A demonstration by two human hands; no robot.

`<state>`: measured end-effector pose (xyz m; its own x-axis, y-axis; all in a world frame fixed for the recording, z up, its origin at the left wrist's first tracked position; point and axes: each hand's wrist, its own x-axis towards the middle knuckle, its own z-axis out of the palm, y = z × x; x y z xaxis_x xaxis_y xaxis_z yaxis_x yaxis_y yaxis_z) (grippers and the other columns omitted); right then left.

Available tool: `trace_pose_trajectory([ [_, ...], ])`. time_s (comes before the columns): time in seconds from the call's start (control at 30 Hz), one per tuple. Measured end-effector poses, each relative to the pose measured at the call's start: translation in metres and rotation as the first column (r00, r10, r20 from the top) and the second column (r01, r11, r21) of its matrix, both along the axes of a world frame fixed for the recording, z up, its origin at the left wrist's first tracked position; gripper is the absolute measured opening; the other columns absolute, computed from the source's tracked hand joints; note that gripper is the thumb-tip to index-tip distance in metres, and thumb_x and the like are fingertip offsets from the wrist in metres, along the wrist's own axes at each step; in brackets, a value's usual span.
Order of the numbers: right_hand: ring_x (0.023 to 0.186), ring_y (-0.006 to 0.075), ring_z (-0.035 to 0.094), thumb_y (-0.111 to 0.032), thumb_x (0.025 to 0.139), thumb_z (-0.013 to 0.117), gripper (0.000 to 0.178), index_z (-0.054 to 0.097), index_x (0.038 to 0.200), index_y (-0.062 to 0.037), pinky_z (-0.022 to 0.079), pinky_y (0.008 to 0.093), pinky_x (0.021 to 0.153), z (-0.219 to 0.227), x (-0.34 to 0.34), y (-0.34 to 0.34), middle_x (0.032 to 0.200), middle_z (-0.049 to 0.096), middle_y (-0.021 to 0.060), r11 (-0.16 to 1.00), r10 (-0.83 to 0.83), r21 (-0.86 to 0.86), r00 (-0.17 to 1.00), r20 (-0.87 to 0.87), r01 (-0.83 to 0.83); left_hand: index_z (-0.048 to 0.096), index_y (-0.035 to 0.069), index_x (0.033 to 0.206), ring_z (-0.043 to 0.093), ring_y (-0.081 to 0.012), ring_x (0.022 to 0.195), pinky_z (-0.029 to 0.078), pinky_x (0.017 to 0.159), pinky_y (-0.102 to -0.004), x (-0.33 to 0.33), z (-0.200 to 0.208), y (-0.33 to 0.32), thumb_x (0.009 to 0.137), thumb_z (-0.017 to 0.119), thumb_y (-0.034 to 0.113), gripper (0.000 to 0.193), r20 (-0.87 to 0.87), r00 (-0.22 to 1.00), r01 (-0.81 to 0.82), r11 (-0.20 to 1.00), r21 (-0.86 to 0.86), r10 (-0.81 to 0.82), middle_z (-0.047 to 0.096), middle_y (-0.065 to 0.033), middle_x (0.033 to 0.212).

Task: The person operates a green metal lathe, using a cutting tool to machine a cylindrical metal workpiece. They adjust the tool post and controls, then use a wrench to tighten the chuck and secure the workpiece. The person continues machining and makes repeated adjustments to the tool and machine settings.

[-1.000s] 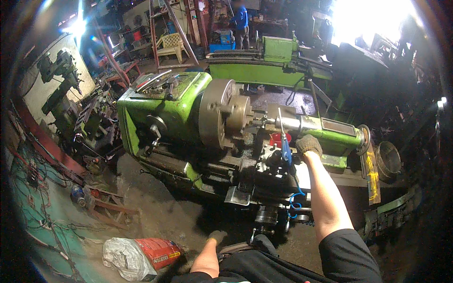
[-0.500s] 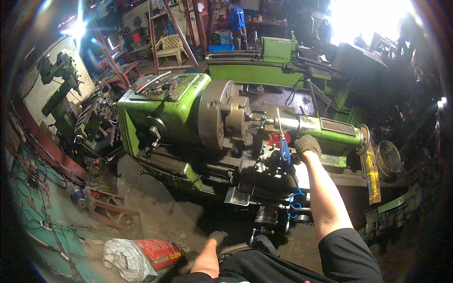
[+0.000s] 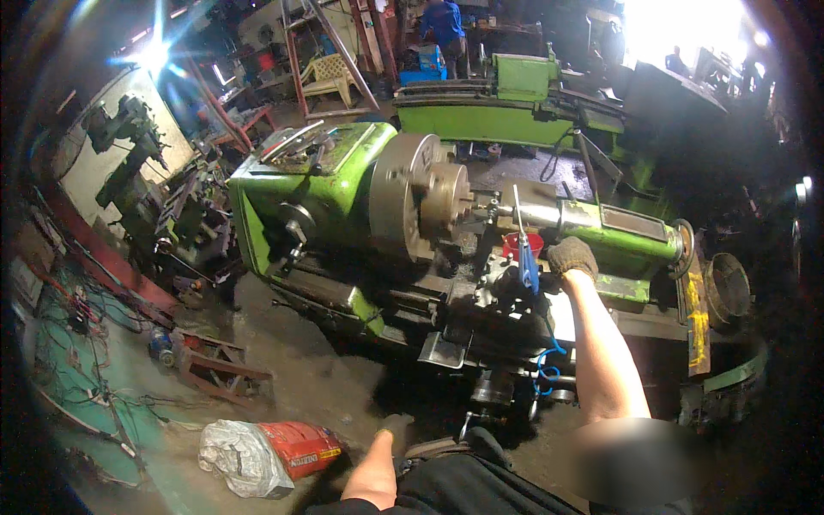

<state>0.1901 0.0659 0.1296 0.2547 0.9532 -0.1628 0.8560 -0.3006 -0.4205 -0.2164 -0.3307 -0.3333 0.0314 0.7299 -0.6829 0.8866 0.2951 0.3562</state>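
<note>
My right hand (image 3: 572, 260), in a dark knitted glove, reaches forward over the green lathe (image 3: 352, 176). Its fingers are curled closed, and what they may hold is hidden. It is beside the tailstock (image 3: 622, 225), just right of a blue air blow gun (image 3: 527, 270) that stands nozzle up at the tool post (image 3: 499, 283). A red cup (image 3: 524, 244) sits behind the blow gun. The grey chuck (image 3: 446, 199) faces the tailstock. Low beside my body is my gloved left hand (image 3: 395, 425), away from the machine; its fingers are too dark to make out.
A coiled blue hose (image 3: 546, 369) hangs at the carriage front, above a crank handle (image 3: 468, 422). On the floor at left lie a red and white sack (image 3: 305, 449) and a rusty metal frame (image 3: 225, 371). Another green lathe (image 3: 468, 124) and a person in blue (image 3: 443, 24) are behind.
The view has shifted, so the lathe appears farther right. My right hand keeps its place beside the blow gun. My left hand stays low by my body. The person behind has changed posture.
</note>
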Motion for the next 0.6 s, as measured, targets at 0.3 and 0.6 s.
trace_pose_trajectory([
  [0.3, 0.134, 0.0444, 0.070, -0.036, 0.103, 0.062, 0.044, 0.081, 0.130, -0.0070, 0.056, 0.0560, 0.112, 0.005, 0.007, -0.001, 0.142, 0.073, 0.0251, 0.998, 0.053, -0.035, 0.998, -0.041, -0.054, 0.069, 0.022, 0.152, 0.066, -0.0404, 0.139, 0.052, 0.118, -0.0494, 0.064, 0.043, 0.016, 0.110, 0.057, 0.036, 0.046, 0.116, 0.987, -0.095, 0.989, -0.110, 0.108, 0.067, -0.0169, 0.155],
  [0.6, 0.131, 0.0420, 0.073, -0.035, 0.102, 0.062, 0.043, 0.082, 0.130, -0.0085, 0.057, 0.0538, 0.112, 0.000, 0.008, 0.003, 0.142, 0.074, 0.0214, 0.985, 0.145, -0.085, 0.989, -0.042, -0.148, 0.072, 0.026, 0.148, 0.062, -0.0383, 0.144, 0.052, 0.117, -0.0522, 0.121, 0.071, 0.005, 0.114, 0.047, 0.032, 0.042, -0.129, 0.972, 0.201, 0.979, 0.019, -0.197, 0.065, -0.0163, 0.157],
])
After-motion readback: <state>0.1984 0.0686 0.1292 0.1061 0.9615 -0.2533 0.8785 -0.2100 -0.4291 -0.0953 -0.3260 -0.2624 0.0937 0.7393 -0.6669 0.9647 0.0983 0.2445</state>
